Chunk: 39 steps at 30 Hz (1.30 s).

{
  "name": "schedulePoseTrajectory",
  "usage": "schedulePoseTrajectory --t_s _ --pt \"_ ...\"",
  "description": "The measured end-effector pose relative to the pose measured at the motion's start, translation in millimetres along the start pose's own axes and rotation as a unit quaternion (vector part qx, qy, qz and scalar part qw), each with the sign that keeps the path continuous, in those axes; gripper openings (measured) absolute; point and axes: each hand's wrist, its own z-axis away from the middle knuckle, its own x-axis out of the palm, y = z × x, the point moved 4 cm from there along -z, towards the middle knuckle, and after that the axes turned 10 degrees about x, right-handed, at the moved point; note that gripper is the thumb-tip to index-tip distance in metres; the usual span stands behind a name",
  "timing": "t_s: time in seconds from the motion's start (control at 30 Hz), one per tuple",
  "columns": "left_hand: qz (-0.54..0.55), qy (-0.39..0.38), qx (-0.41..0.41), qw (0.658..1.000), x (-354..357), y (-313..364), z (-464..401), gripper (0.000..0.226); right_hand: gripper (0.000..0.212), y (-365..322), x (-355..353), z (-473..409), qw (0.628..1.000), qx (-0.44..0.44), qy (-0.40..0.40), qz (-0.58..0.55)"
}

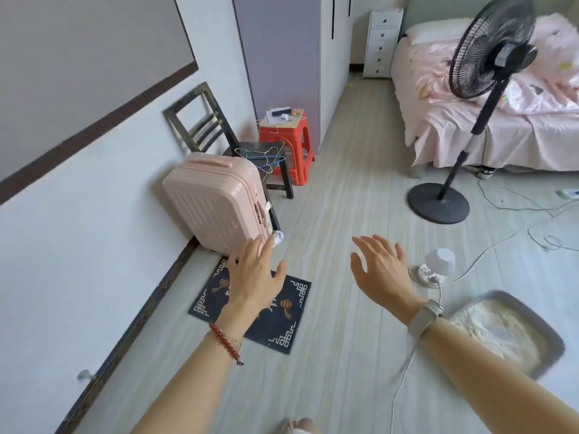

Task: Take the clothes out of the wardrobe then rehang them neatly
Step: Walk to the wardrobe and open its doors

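My left hand (252,274) and my right hand (380,267) are both stretched out in front of me over the floor, fingers spread and holding nothing. The wardrobe (300,51) stands far ahead along the left wall, its doors shut, so no clothes show. Several wire hangers (264,158) lie on the seat of a dark chair (203,120). Both hands are far from the wardrobe and the hangers.
A pink suitcase (216,202) leans by the wall beside the chair, with a red stool (286,142) behind it. A standing fan (470,98) and a pink bed (488,114) are at right. A small rug (279,321), a litter tray (513,333) and cables (507,211) lie on the floor.
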Motion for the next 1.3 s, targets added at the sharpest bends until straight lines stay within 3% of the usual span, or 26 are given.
schedulePoseTrajectory --t_s 0.27,0.63,0.97,1.3 --pt "0.031 -0.007 0.027 0.999 46.3 -17.7 -110.3 0.047 0.039 22.5 45.5 -100.1 0.998 0.043 -0.043 -0.007" --pt "0.025 -0.009 0.058 0.998 64.2 -50.1 -389.6 0.038 0.039 25.0 46.8 -359.5 0.994 0.087 -0.070 -0.023" --pt "0.018 -0.087 0.126 0.988 141.5 13.1 -635.8 0.046 0.044 123.8 37.6 -575.2 0.987 0.144 -0.070 -0.017" --pt "0.026 -0.086 0.102 0.991 179.2 84.2 -902.0 0.040 0.041 226.5 -2.4 -832.6 0.983 0.151 -0.101 -0.015"
